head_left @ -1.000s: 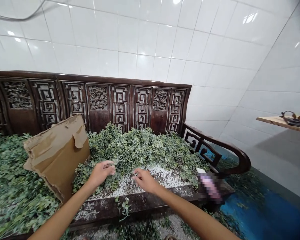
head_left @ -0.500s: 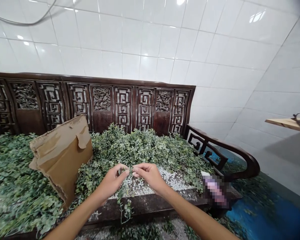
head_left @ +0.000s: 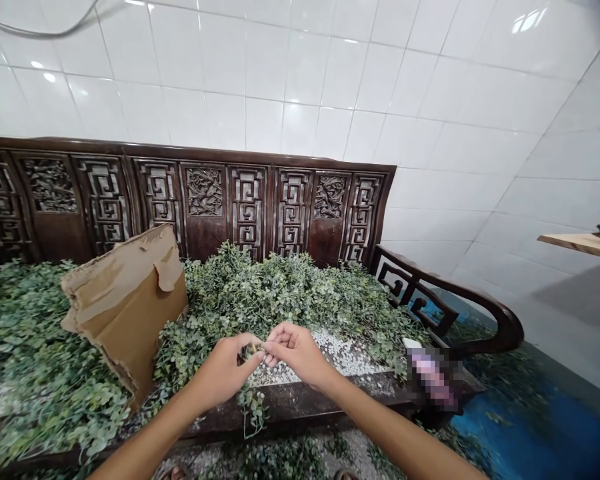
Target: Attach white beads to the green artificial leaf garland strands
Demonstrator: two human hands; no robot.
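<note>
Green, small and leafy: one sprig (head_left: 253, 348), which we find between the two hands, over the front strip of the bench seat. Position: to the right of the left hand's palm and to the left of the right hand's fingers, so that the hands face each other across it. Long axis: seemingly crosswise, running from one set of fingertips to the other, though the piece is too small and too hidden for us to fix its angle. Nearer hand: neither, as both touch it. Left hand (head_left: 226, 367): thumb and fingers curved into a ring, tips drawn together about the sprig, part of which shows inside the loop. Right hand (head_left: 299, 352): thumb and forefinger pinched at the sprig's right end, the other fingers loosely curled. Below the hands we list a hanging spray (head_left: 255, 410) of leaves, draped over the dark wooden front edge (head_left: 325, 402); whether it joins the held piece we cannot tell. Behind the hands, a heap of foliage (head_left: 300, 290) against the carved backrest (head_left: 206, 239). Right of the right hand, white pebbles (head_left: 347, 359), loose on the seat. Left of the left hand and well apart from it, one torn cardboard sheet (head_left: 130, 300), tilted upright among the leaves.
</note>
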